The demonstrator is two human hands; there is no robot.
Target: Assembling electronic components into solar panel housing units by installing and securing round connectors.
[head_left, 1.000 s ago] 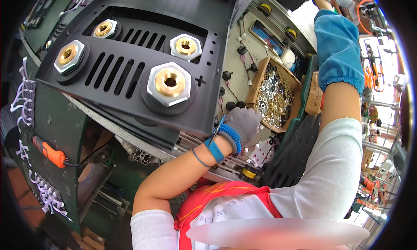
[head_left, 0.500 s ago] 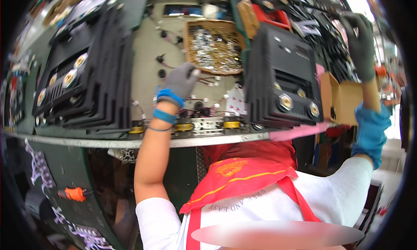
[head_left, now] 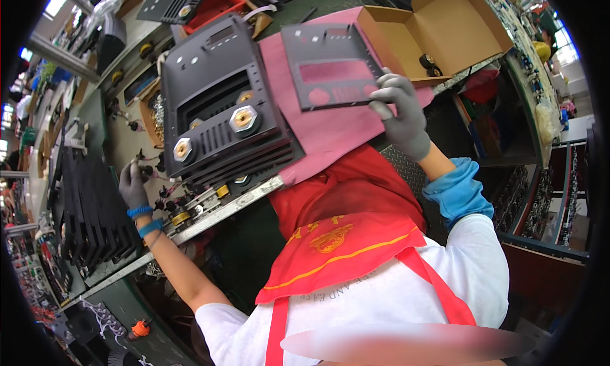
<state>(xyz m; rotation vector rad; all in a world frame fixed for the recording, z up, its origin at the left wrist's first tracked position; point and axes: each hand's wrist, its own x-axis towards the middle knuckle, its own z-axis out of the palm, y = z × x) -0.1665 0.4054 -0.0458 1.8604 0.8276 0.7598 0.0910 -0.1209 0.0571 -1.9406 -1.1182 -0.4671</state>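
My right hand (head_left: 402,115), in a grey glove, grips the lower right corner of a black plastic front panel (head_left: 327,48) with a rectangular window and round holes. The panel is over a pink sheet (head_left: 330,136). Far to the left, my gloved left hand (head_left: 133,185) is among small black parts with wires; its fingers are closed, and what they pinch is too small to make out. Between the hands stands a stack of black panels (head_left: 219,136), its top one fitted with brass-centred hex connectors (head_left: 244,119).
An open cardboard box (head_left: 457,39) with round black parts (head_left: 430,64) inside lies at the right. Another stack of black panels (head_left: 92,204) stands at the left. A tray of small metal parts (head_left: 151,115) and a red bin (head_left: 216,9) are farther back. The metal bench edge (head_left: 244,202) runs nearest me.
The view has turned to the right. My right hand has come from the heap of black parts at the far right to the pink sheet, now with a panel. My left hand stays over the wired parts.
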